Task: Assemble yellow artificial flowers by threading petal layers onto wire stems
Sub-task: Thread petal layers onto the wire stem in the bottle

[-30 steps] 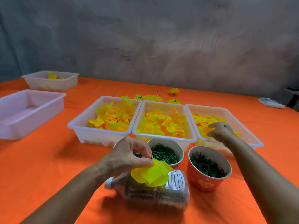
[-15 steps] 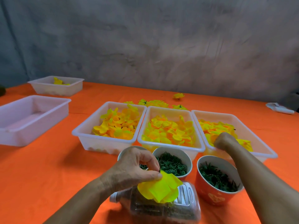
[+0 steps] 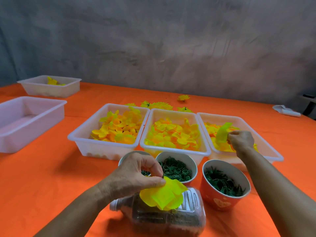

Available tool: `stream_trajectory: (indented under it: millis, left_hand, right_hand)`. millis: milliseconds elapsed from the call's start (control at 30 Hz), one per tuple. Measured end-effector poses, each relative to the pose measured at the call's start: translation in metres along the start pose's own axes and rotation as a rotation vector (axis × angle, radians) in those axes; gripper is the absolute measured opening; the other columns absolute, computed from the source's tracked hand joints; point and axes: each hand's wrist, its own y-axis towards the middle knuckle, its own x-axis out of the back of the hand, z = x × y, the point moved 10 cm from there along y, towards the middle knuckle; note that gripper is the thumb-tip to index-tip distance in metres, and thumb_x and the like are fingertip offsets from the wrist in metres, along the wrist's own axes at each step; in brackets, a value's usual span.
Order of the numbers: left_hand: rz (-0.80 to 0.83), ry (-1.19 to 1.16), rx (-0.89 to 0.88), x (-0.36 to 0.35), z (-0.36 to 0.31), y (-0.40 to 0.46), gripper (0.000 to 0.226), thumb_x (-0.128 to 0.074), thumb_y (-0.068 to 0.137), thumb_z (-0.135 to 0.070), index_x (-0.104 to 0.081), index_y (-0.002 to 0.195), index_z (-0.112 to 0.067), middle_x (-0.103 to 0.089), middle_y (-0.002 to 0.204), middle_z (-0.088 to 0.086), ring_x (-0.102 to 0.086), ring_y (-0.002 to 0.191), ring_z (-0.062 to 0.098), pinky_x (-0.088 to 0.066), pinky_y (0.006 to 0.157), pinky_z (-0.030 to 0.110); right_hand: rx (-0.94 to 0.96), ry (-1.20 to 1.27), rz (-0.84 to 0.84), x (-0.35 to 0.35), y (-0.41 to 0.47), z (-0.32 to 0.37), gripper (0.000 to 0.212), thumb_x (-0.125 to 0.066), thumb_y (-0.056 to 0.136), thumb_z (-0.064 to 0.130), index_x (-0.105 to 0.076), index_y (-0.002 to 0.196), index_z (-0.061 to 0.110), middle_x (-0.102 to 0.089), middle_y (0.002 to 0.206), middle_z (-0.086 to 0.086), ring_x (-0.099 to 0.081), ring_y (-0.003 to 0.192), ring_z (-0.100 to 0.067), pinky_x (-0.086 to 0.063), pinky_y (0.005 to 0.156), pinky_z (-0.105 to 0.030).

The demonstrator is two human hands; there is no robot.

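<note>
Head view: we look down on an orange tablecloth [image 3: 42, 177] with both hands at work.
Bottle: nearest us a clear plastic bottle [image 3: 164, 218] lies on its side, dark pieces packed inside.
Left hand: our left hand [image 3: 136, 177] pinches a part-built flower [image 3: 162, 194] between thumb and fingers, just above the bottle; its petals are flat, bright lemon-yellow and overlapping, with a dark stem tip showing at the pinch.
Cups: just behind, a white cup [image 3: 177, 168] holds green rings and a red cup [image 3: 224, 183] holds dark green pieces; a third cup is mostly hidden by the left hand.
Right hand: our right hand [image 3: 241, 141] is curled round a yellow-green petal layer [image 3: 222, 132], held upright over the right bin [image 3: 266, 144].
Bins: the middle bin [image 3: 174, 149] and left bin [image 3: 102, 144] are heaped with yellow-orange petals.
Far side: finished flowers [image 3: 160, 105] lie behind the bins.
Change: half a second ago the right hand was down in the right bin with no petal raised; now the layer stands clear of the heap. The left hand has kept its pinch.
</note>
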Motion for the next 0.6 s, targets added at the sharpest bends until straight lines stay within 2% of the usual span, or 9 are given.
stream_trajectory:
  millis: [67, 133, 200, 267, 333, 400, 500, 600]
  left_hand:
    - [0.006, 0.01, 0.002, 0.0, 0.0, 0.0, 0.011, -0.077, 0.064, -0.025, -0.068, 0.06, -0.028, -0.07, 0.08, 0.002, -0.067, 0.08, 0.017, -0.054, 0.08, 0.041]
    - [0.008, 0.018, 0.008, 0.0, 0.0, -0.001, 0.009, -0.077, 0.064, -0.026, -0.069, 0.061, -0.029, -0.07, 0.081, 0.002, -0.067, 0.081, 0.016, -0.053, 0.081, 0.041]
    - [0.003, 0.019, 0.012, 0.0, -0.001, -0.002, 0.008, -0.076, 0.065, -0.026, -0.069, 0.062, -0.029, -0.07, 0.081, 0.003, -0.067, 0.081, 0.016, -0.053, 0.081, 0.04]
    - [0.005, 0.018, 0.01, 0.0, -0.002, -0.003, 0.008, -0.075, 0.065, -0.025, -0.069, 0.063, -0.029, -0.07, 0.082, 0.003, -0.067, 0.082, 0.016, -0.054, 0.081, 0.04]
    - [0.013, 0.015, 0.017, -0.001, -0.002, -0.003, 0.006, -0.075, 0.066, -0.024, -0.07, 0.066, -0.027, -0.07, 0.083, 0.003, -0.067, 0.082, 0.016, -0.054, 0.081, 0.038]
    - [0.027, 0.014, 0.032, -0.001, 0.0, -0.003, 0.007, -0.077, 0.069, -0.02, -0.072, 0.071, -0.023, -0.07, 0.086, 0.003, -0.067, 0.084, 0.016, -0.054, 0.083, 0.039]
    - [0.056, 0.011, 0.047, -0.001, 0.001, -0.003, 0.01, -0.077, 0.069, -0.021, -0.074, 0.078, -0.021, -0.069, 0.09, 0.005, -0.066, 0.088, 0.018, -0.052, 0.086, 0.04]
    - [0.101, -0.003, 0.056, -0.003, 0.0, -0.005, 0.014, -0.072, 0.067, -0.025, -0.074, 0.081, -0.022, -0.069, 0.094, 0.003, -0.065, 0.092, 0.019, -0.05, 0.09, 0.038]
  right_hand:
    - [0.007, 0.121, 0.008, 0.003, -0.002, 0.006, 0.021, -0.057, 0.083, 0.002, -0.071, 0.098, 0.002, -0.06, 0.072, -0.015, -0.061, 0.07, -0.031, -0.047, 0.065, -0.035]
    - [0.023, 0.278, 0.044, 0.004, -0.01, 0.017, 0.022, -0.056, 0.086, 0.001, -0.068, 0.104, 0.001, -0.058, 0.071, -0.012, -0.053, 0.056, -0.023, -0.043, 0.047, -0.023]
    - [0.046, 0.412, 0.086, 0.003, -0.023, 0.031, 0.022, -0.052, 0.087, -0.003, -0.067, 0.103, 0.003, -0.057, 0.068, -0.009, -0.049, 0.049, -0.016, -0.035, 0.035, -0.012]
    - [0.064, 0.533, 0.174, 0.001, -0.042, 0.047, 0.018, -0.052, 0.088, -0.005, -0.067, 0.095, 0.004, -0.059, 0.056, -0.003, -0.052, 0.042, -0.009, -0.034, 0.036, -0.012]
    - [0.057, 0.661, 0.319, -0.007, -0.066, 0.063, 0.015, -0.054, 0.086, -0.006, -0.066, 0.085, 0.004, -0.065, 0.051, 0.004, -0.059, 0.043, -0.005, -0.044, 0.042, -0.013]
    - [0.018, 0.773, 0.464, -0.017, -0.092, 0.075, 0.024, -0.051, 0.085, -0.01, -0.065, 0.081, 0.009, -0.068, 0.054, 0.004, -0.064, 0.048, -0.006, -0.049, 0.045, -0.015]
    - [-0.009, 0.884, 0.691, -0.035, -0.135, 0.09, 0.025, -0.048, 0.085, -0.012, -0.065, 0.086, 0.007, -0.071, 0.063, -0.002, -0.069, 0.056, -0.013, -0.055, 0.05, -0.023]
    - [-0.028, 0.979, 0.846, -0.049, -0.167, 0.101, 0.017, -0.056, 0.074, 0.0, -0.065, 0.088, 0.005, -0.072, 0.07, -0.008, -0.071, 0.062, -0.019, -0.058, 0.055, -0.03]
